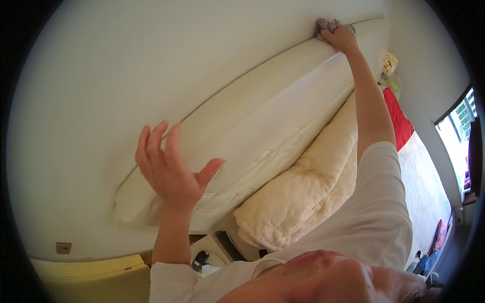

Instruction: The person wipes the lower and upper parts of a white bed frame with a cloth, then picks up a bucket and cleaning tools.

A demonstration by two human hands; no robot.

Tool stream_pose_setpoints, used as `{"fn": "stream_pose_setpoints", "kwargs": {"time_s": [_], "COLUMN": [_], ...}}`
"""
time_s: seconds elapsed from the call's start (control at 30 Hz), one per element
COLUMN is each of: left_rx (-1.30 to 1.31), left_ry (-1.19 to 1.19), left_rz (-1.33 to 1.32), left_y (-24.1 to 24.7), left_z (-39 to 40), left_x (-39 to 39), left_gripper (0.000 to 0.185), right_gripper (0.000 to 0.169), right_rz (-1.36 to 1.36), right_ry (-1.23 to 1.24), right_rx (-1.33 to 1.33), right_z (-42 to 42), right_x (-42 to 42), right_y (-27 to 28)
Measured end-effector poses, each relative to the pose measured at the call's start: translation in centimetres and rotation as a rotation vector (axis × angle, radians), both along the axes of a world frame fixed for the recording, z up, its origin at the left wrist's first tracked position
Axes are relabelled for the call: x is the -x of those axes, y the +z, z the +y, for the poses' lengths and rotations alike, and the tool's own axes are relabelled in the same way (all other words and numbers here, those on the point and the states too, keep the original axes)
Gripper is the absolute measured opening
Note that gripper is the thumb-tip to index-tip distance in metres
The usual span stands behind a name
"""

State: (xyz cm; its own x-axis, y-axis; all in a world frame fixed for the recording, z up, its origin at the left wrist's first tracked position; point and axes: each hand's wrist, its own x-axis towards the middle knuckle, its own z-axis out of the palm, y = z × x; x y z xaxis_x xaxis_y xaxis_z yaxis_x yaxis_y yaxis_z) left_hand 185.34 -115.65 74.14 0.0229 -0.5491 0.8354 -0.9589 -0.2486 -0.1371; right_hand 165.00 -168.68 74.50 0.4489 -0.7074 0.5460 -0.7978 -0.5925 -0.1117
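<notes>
At the top right, my right hand (343, 38) grips a crumpled pinkish-grey cloth (326, 27) on the top edge of a long cream headboard (265, 98), close to the wall. My left hand (172, 166) is raised over the headboard's left part, fingers spread, holding nothing; whether it touches the surface I cannot tell. A raised scroll pattern runs along the headboard's lower part. Below it lies a thick folded cream quilt (299, 189).
Red fabric (398, 117) and a white bed sheet (424, 185) lie right of my arm. A yellow furniture piece (91, 269) stands at lower left, below a wall socket (63, 248). A small black object (200, 260) rests on a pale surface. A window (458, 132) is at right.
</notes>
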Motion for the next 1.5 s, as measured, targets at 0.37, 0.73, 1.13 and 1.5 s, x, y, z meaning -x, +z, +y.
{"fn": "stream_pose_setpoints", "kwargs": {"time_s": [0.37,0.73,1.13,1.5], "left_rx": [0.268,-0.277,0.043,-0.108], "left_ry": [-0.634,-0.479,0.125,0.000], "left_rz": [0.156,1.155,1.366,1.088], "left_y": [-1.7,-23.7,-26.5,-23.7], "left_z": [3.1,25.8,44.7,45.6], "left_x": [-1.3,8.7,6.6,9.4], "left_gripper": [0.035,0.017,0.010,0.010], "right_gripper": [0.063,0.041,0.036,0.030], "right_rz": [-0.069,-0.278,-0.345,-0.417], "right_ry": [0.261,0.548,0.906,1.019], "right_rx": [0.069,-0.014,-0.028,-0.017], "right_z": [19.6,37.4,56.2,63.9], "right_x": [-7.2,-13.4,-20.3,-22.2], "right_y": [-0.5,-0.6,-0.7,0.1]}}
